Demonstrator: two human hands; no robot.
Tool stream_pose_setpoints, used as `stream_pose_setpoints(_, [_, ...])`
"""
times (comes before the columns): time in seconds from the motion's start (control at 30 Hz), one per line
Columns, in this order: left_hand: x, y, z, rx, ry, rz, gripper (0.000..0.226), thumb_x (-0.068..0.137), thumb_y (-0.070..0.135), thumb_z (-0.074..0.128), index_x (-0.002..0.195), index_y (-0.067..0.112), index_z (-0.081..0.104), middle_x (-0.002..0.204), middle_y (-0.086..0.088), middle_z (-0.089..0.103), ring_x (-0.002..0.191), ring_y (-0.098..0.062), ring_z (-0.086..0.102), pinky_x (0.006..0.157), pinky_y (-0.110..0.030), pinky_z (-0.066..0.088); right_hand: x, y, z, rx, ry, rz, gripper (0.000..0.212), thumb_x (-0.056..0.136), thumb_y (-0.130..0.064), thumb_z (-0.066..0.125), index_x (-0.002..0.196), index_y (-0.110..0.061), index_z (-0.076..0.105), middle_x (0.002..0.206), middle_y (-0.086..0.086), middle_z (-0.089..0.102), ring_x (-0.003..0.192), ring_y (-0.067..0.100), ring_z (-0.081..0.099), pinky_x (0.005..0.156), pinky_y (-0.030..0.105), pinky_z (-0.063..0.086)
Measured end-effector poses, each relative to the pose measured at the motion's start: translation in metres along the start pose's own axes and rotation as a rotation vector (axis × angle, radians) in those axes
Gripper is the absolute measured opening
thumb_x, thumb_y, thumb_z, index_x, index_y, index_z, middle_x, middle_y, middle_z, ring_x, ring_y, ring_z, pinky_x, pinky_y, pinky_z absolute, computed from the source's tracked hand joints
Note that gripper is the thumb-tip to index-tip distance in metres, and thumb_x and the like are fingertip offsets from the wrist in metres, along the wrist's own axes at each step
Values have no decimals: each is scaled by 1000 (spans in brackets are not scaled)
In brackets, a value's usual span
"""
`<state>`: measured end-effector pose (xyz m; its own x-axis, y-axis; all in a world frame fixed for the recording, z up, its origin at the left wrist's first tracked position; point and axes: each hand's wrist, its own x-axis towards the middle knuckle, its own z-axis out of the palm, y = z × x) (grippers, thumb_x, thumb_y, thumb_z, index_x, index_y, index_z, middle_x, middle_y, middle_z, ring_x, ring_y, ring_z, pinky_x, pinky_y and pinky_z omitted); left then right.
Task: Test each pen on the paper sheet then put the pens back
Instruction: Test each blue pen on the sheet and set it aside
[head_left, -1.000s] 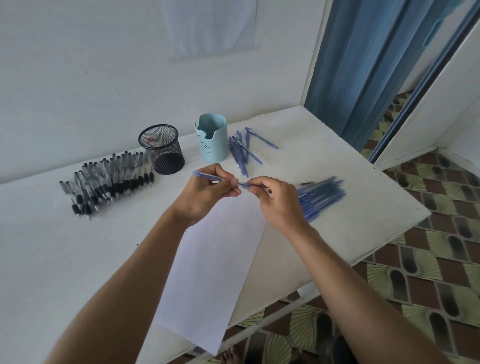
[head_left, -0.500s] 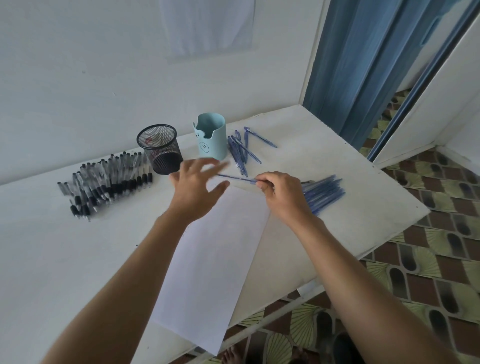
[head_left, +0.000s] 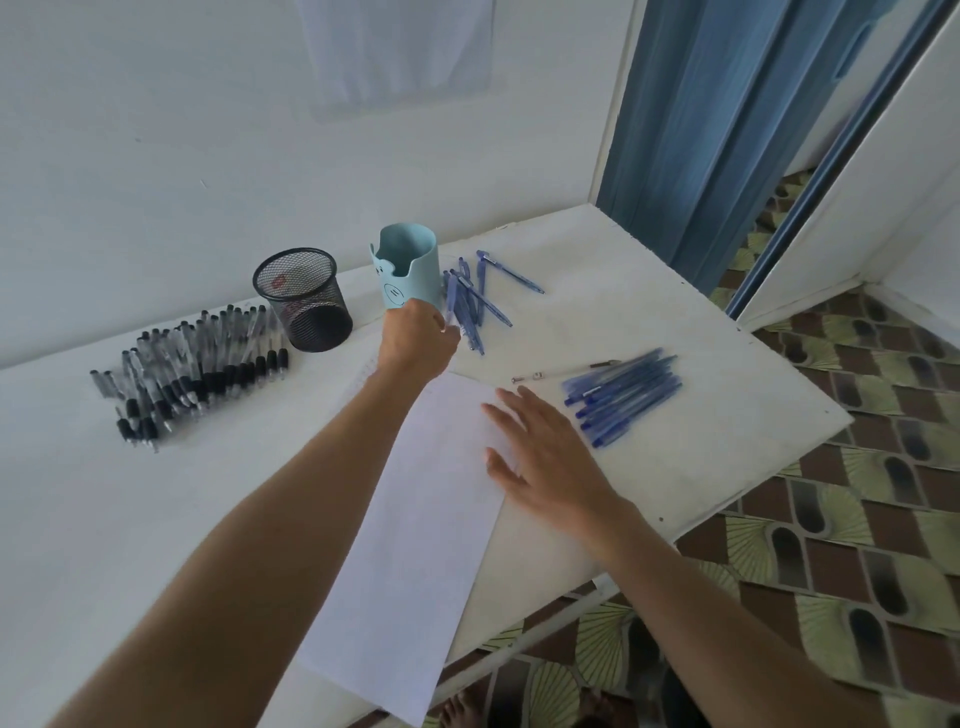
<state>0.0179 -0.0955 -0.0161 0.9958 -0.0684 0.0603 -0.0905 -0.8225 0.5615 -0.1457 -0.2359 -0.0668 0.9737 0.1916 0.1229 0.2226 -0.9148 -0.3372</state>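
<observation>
We are finishing this test: blue pen (head_left: 450, 318) passed from right hand (head_left: 543, 460) to left hand (head_left: 415, 343), grip pinching it, reaching loose pens (head_left: 483, 299) beside teal pen holder (head_left: 410, 275); right grip spread, empty, over paper sheet (head_left: 415, 545).

Fingers of left hand (head_left: 415, 340) blurred, mostly hidden behind knuckles.

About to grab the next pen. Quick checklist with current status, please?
1. Right hand free: ok, open at the paper sheet's right edge.
2. Left hand free: cannot tell; it is at the loose blue pens beside the blue cup, grip hidden.
3. Blue pen bundle near the right hand: ok.
4. Sheet secure: not ok, its near corner overhangs the table edge.
5. Stray parts: not ok, a thin pen part lies loose beside the bundle.
</observation>
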Motion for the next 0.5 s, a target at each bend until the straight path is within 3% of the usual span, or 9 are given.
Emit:
stream_pose_setpoints(0.1, [16,11,11,-31,3,-71,19,90,18,62,86,1,69,78,-11,66,68,-22,58,48,-24,39,1,1,2,-73,-66,-5,71,96,-54,17,156,-17,28,166,3,19,154,24,10,121,35,2])
stream_pose_setpoints(0.23, [29,20,22,-94,35,-118,23,91,23,67,90,1,66,82,-15,67,74,-30,67,58,-31,51,1,2,1,-84,-126,19,73,97,-56,18,159,-17,19,167,2,11,155,22,3,124,37,-1])
stream_pose_setpoints(0.37, [36,23,28,-78,35,-109,34,91,35,67,90,0,67,82,-14,67,78,-30,65,60,-30,42,0,2,0,-72,-140,16,78,93,-58,11,159,-17,16,168,2,8,155,21,0,124,35,-4])
stream_pose_setpoints(0.5, [25,29,23,4,84,-43,26,93,31,59,99,5,61,86,-9,60,82,-32,55,67,-34,39,-5,4,-3,-66,-125,19,80,92,-60,9,159,-16,14,168,2,8,155,20,-2,123,35,-5])
